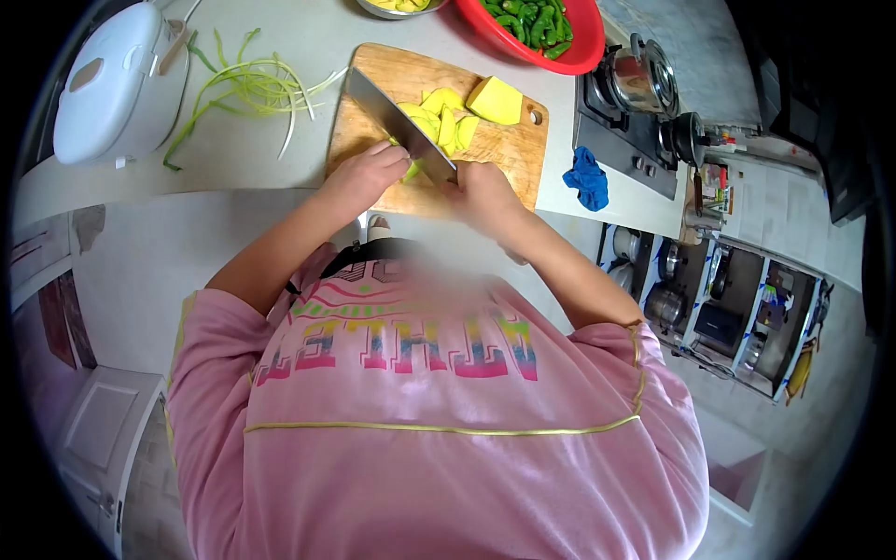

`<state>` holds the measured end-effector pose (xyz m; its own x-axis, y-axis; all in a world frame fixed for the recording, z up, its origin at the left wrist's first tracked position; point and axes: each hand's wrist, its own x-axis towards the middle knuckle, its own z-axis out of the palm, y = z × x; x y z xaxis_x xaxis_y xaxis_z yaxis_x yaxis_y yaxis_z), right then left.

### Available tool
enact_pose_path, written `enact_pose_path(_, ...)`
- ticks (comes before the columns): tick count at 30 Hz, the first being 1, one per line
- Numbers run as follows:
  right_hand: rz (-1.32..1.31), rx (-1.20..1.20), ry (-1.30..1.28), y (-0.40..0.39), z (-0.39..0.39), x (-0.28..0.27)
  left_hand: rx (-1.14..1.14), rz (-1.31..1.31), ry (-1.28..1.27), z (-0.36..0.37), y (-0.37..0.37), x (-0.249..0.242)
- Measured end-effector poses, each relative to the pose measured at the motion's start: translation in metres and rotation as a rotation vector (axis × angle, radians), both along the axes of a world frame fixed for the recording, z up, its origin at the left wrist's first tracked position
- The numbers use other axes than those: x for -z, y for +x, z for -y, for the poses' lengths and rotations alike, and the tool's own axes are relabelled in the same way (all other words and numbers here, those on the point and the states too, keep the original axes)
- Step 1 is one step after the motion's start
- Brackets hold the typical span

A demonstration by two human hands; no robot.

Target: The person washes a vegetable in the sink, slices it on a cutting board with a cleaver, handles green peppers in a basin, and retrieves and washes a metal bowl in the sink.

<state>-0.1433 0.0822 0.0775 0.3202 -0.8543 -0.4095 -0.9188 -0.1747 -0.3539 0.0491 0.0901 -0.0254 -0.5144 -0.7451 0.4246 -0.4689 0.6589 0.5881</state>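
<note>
A cleaver with a broad metal blade slants across the wooden cutting board. My right hand is closed around its handle at the near end. On the blade's left side, my left hand has its fingers curled and pressed down on a piece of yellow-green vegetable, mostly hidden under the fingertips. Beyond the blade lies a pile of yellow vegetable slices. A larger yellow chunk of the same vegetable rests at the board's upper right, by the hanging hole.
Behind the board stand a red basin of green peppers and a metal bowl with yellow pieces. Long green stalks and a white appliance are at left. Rightward are a blue cloth and a stove with a pot.
</note>
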Motion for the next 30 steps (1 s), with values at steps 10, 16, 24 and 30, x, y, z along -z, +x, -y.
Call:
enact_pose_path(10,0.034,-0.037,-0.173,0.021,0.012,0.028,0.002,-0.04,-0.021,-0.001,0.001,0.002)
enact_pose_path(16,0.001,0.021,-0.057,0.003,-0.004,0.0,0.012,-0.009,0.001,-0.001,0.001,0.0)
enact_pose_path(24,0.0,-0.099,-0.076,0.017,0.003,0.011,0.026,-0.004,0.018,-0.003,0.001,-0.001)
enact_pose_path(30,0.048,-0.037,-0.181,0.021,0.005,0.03,0.038,-0.065,-0.076,0.003,0.005,0.004)
